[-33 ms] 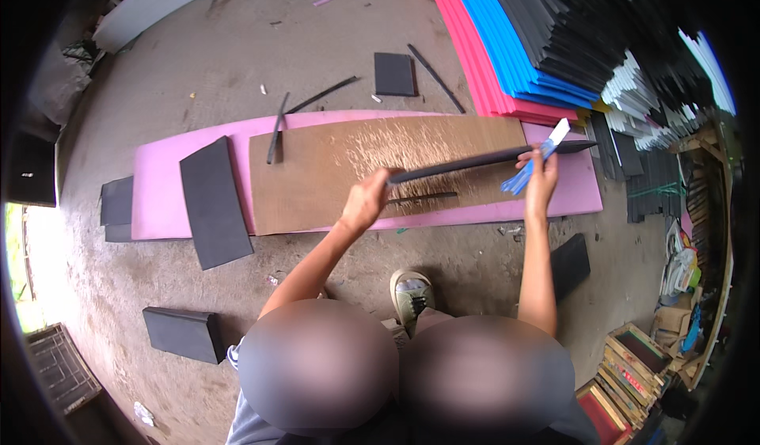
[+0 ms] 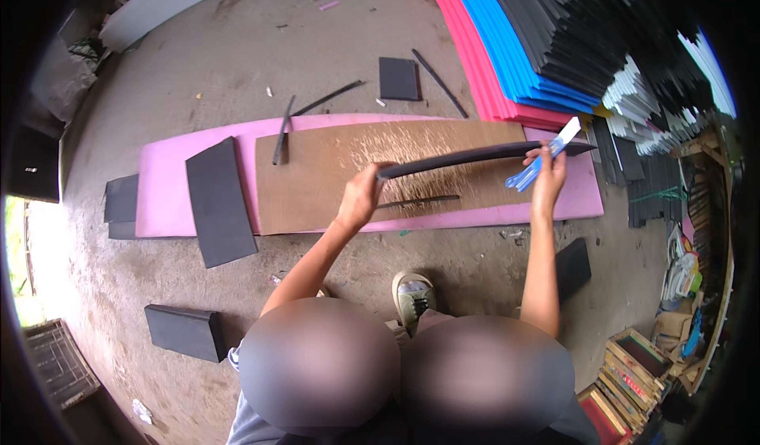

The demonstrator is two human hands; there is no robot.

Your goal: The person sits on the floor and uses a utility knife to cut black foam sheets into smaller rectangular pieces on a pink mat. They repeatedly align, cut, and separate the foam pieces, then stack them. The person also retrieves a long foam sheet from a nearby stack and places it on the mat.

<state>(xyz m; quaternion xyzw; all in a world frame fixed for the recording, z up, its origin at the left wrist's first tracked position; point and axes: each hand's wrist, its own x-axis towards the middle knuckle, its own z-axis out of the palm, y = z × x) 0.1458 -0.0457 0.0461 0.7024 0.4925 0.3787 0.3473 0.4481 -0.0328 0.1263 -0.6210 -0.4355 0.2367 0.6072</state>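
Observation:
My left hand (image 2: 362, 195) is closed on the left end of a long black foam sheet (image 2: 459, 160), seen nearly edge-on and bowed upward in the middle. My right hand (image 2: 548, 172) grips a blue utility knife (image 2: 564, 141), its pale end pointing up and away to the right. The fingers of that hand also touch the foam sheet near its right end. Below the sheet lies a brown board (image 2: 305, 184) with a heavily scored, frayed middle. A thin black strip (image 2: 419, 202) rests on this board, just right of my left hand.
Under the board is a pink foam sheet (image 2: 162, 176). A black foam panel (image 2: 222, 203) lies across its left part. More black strips (image 2: 328, 96) and a small black block (image 2: 398, 78) lie beyond. Stacked coloured foam sheets (image 2: 507, 49) rise at far right; wooden frames (image 2: 621, 382) stand near right.
The black foam sheet bows upward more than before. My right hand and the knife have shifted slightly right, and the whole view has moved a little.

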